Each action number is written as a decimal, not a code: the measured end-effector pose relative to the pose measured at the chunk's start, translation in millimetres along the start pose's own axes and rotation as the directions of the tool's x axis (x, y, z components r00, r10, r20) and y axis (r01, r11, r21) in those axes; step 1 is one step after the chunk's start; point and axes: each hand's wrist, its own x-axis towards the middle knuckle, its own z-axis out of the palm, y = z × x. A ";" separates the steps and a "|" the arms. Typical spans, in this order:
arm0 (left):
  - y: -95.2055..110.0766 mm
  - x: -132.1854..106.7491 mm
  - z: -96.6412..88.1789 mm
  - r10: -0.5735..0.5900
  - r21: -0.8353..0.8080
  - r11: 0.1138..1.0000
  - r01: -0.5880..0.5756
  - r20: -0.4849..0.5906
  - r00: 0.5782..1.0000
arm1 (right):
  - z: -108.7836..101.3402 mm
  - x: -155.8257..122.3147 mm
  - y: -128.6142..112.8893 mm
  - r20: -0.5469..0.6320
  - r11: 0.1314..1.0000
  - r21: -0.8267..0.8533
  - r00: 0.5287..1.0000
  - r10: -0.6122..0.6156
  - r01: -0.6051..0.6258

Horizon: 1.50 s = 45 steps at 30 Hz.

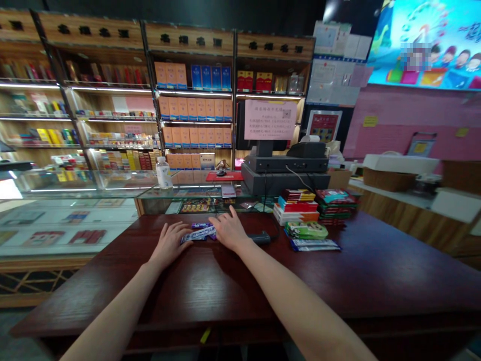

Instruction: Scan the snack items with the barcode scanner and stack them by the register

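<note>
On the dark wooden counter (199,286), a few slim blue-and-purple snack packets (201,233) lie between my hands. My left hand (171,243) grips their left end, thumb at the near side and fingers at the far side. The right end is under my right hand (231,230), whose fingers press around it while one finger sticks up. Just right of that wrist lies a dark handheld device (261,237), partly hidden, resembling a barcode scanner. Further right are a blue packet pile (315,245), green packets (307,230) and stacked red-and-white boxes (296,208).
Dark red and green packets (336,205) are stacked behind the boxes. A cash register with a monitor (285,168) stands at the back. A white bottle (164,173) is on the glass display case (75,225) at left. Goods shelves (195,120) line the wall.
</note>
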 end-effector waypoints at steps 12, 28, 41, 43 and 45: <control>35.9 31.3 -10.4 0.018 0.027 1.000 -0.013 -0.170 0.985 | -11.3 -14.7 35.4 -0.070 0.996 0.046 0.995 0.077 -0.074; 70.2 60.7 -4.4 0.052 0.008 0.999 -0.052 -0.282 0.958 | -2.6 -45.9 87.9 -0.264 0.949 0.295 0.944 0.196 -0.115; 112.8 80.7 38.3 -0.008 -0.144 0.989 -0.044 -0.339 0.941 | 21.5 -85.4 124.7 -0.405 0.934 0.311 0.865 0.296 -0.175; 116.0 82.3 43.2 -0.044 -0.188 0.982 -0.021 -0.338 0.940 | 26.9 -88.1 127.3 -0.417 0.929 0.317 0.851 0.320 -0.193; 117.5 83.8 47.4 -0.072 -0.245 0.969 -0.014 -0.341 0.937 | 30.5 -89.6 128.9 -0.423 0.925 0.322 0.843 0.332 -0.202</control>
